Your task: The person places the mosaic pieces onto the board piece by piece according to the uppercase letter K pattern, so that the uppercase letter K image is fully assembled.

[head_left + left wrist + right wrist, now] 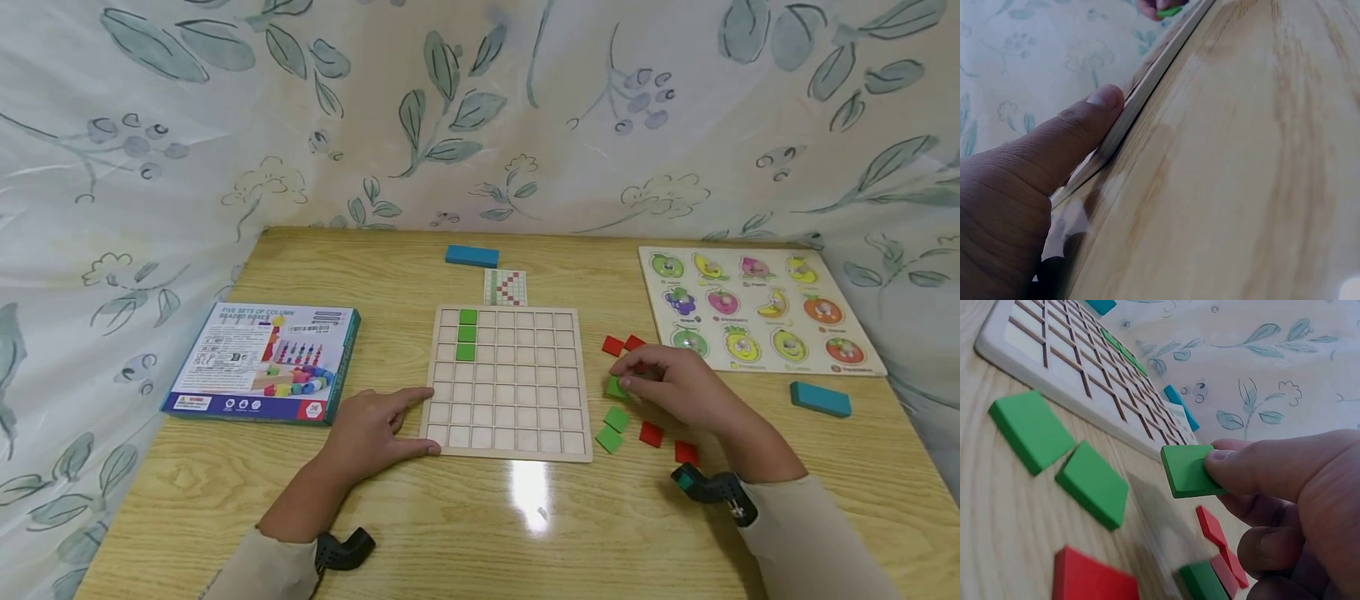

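A square wooden grid board [524, 394] lies in the middle of the table, with three green tiles [466, 334] in the top of its second column. My left hand [363, 433] rests at the board's left side, index fingertip and straight thumb touching its edge. Between thumb and fingers, my right hand [678, 385] pinches a green square tile [1182, 472], raised above the table in the right wrist view. Loose green tiles [610, 439] and red tiles [651, 433] lie near that hand, right of the board. Some are partly hidden behind its fingers.
Behind the board are a small patterned card [506, 287] and a blue block [472, 256]. A boxed bead set [247, 404] lies left, a fruit puzzle board [757, 325] at back right, another blue block [821, 399] at far right. Patterned cloth [480, 125] hangs behind the table.
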Available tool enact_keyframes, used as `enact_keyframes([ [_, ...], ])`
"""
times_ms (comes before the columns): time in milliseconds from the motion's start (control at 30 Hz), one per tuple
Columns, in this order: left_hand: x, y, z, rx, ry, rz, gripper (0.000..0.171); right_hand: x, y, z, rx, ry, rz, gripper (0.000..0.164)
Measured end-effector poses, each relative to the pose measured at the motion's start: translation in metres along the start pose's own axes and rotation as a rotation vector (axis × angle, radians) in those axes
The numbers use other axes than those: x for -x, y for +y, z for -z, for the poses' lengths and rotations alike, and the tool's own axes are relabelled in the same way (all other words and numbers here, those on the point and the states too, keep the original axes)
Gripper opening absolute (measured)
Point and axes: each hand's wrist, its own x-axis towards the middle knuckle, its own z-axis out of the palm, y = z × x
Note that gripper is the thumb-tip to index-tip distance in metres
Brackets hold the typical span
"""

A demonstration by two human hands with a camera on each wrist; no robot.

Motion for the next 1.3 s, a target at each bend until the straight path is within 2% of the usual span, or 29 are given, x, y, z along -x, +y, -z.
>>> enact_keyframes([
  [233,-0.002,0.000,0.000,-0.003,0.006,-0.014,0.078,-0.014,-0.008,-0.006,-0.032,-0.016,0.011,0.011],
  [467,-0.002,-0.001,0.000,0.006,0.005,-0.012,0.076,-0.030,-0.017,-0.013,-0.091,-0.047,-0.015,0.010],
  [900,-0.002,0.000,0.002,0.010,-0.009,-0.005,0.077,-0.054,-0.044,-0.038,-0.115,-0.100,-0.017,0.011],
  [1233,-0.001,-0.001,0.001,0.013,-0.009,0.001,0.078,-0.068,-0.059,-0.050,-0.152,-0.145,-0.045,0.012],
  [1300,-0.001,-0.001,0.001,0.012,-0.009,0.003,0.078,-0.071,-0.061,-0.052,-0.151,-0.155,-0.030,0.013],
])
